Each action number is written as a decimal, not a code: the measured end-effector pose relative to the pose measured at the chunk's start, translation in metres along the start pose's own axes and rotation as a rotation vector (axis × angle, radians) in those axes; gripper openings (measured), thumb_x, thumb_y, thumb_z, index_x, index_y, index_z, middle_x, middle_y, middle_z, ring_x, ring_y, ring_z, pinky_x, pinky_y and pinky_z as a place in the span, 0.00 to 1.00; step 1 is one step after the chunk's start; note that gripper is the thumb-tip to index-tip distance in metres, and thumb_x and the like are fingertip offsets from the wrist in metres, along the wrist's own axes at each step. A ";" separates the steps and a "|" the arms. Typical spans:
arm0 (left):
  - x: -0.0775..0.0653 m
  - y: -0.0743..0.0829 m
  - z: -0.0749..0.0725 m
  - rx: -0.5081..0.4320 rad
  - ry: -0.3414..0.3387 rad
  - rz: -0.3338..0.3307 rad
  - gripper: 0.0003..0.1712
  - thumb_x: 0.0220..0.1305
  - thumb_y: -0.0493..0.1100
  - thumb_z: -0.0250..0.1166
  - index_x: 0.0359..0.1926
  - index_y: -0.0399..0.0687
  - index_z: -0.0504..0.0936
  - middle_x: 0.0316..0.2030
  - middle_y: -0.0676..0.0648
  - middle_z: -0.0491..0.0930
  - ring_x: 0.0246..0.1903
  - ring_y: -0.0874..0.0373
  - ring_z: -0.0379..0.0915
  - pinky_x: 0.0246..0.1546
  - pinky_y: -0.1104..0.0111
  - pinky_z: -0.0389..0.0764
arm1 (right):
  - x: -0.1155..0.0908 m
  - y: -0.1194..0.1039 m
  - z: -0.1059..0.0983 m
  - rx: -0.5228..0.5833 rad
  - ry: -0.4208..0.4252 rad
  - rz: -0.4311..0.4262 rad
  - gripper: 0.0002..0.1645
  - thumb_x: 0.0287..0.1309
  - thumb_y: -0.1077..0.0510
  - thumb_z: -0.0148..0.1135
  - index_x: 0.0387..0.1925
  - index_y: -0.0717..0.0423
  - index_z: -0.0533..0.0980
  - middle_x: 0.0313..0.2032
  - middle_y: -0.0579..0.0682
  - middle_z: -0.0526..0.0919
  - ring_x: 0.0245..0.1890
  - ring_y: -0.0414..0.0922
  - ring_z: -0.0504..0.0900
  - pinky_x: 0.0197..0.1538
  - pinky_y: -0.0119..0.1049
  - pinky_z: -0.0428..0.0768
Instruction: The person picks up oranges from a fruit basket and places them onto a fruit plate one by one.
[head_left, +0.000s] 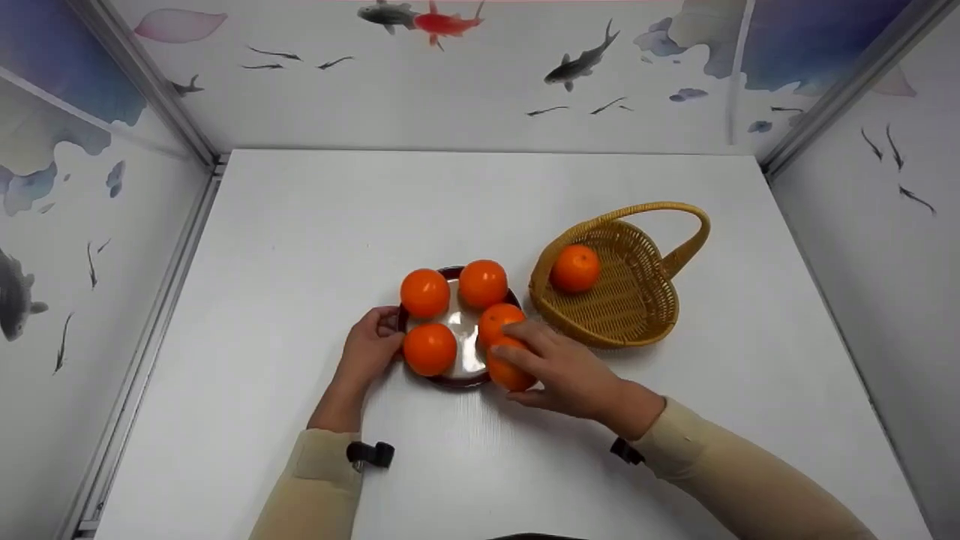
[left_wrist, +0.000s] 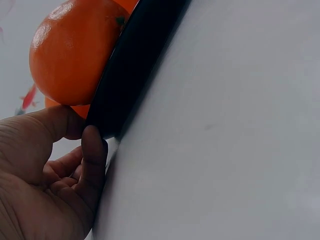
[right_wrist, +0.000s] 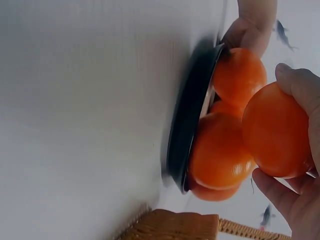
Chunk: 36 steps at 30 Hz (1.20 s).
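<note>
A round, dark-rimmed plate (head_left: 459,382) with a pale inside bears several oranges, among them a front-left orange (head_left: 430,349) and a back orange (head_left: 483,283). At its left edge, my left hand (head_left: 370,346) pinches the rim between thumb and finger, seen closely in the left wrist view. My right hand (head_left: 570,369) grips another orange (right_wrist: 276,131) with thumb and fingers around its sides. This held orange is above the plate's right side, close against a neighbouring orange (right_wrist: 222,150). The right palm's contact with it is partly hidden.
A wicker basket (head_left: 630,315) with a tall arched handle (head_left: 686,255) stands right of the plate. One orange (head_left: 575,268) lies in its left part. White table (head_left: 315,210) extends around them, with printed panels (head_left: 480,97) at the back and sides.
</note>
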<state>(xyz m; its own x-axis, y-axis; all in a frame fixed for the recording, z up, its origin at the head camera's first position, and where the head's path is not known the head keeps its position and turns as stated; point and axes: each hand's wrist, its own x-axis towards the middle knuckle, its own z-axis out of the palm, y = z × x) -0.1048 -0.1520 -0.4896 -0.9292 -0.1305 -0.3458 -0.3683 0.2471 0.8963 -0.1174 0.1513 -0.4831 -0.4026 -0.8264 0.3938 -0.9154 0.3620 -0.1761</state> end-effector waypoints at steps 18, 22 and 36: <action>0.066 -0.084 0.005 -0.009 0.014 -0.010 0.28 0.63 0.36 0.63 0.66 0.46 0.76 0.48 0.41 0.79 0.41 0.52 0.75 0.36 0.68 0.84 | -0.002 0.014 0.057 -0.019 -0.071 0.015 0.43 0.51 0.45 0.81 0.68 0.41 0.72 0.65 0.53 0.73 0.61 0.51 0.77 0.57 0.43 0.84; 0.066 -0.084 0.006 -0.019 0.009 -0.018 0.28 0.64 0.35 0.63 0.66 0.46 0.76 0.49 0.42 0.78 0.42 0.52 0.75 0.36 0.67 0.85 | -0.001 0.017 0.062 -0.033 -0.067 0.017 0.42 0.53 0.44 0.80 0.67 0.42 0.73 0.66 0.53 0.74 0.65 0.52 0.75 0.61 0.46 0.83; 0.067 -0.084 0.005 -0.013 0.008 -0.013 0.29 0.62 0.35 0.63 0.66 0.45 0.76 0.50 0.42 0.77 0.43 0.52 0.74 0.36 0.68 0.85 | 0.004 0.021 0.066 -0.002 -0.147 0.112 0.41 0.56 0.42 0.76 0.69 0.40 0.71 0.68 0.55 0.70 0.62 0.53 0.78 0.54 0.45 0.86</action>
<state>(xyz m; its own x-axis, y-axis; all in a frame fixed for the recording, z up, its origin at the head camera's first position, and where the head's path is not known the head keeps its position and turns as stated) -0.1359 -0.1766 -0.5897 -0.9241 -0.1412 -0.3552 -0.3797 0.2324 0.8954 -0.1383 0.1276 -0.5451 -0.4977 -0.8346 0.2359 -0.8647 0.4564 -0.2095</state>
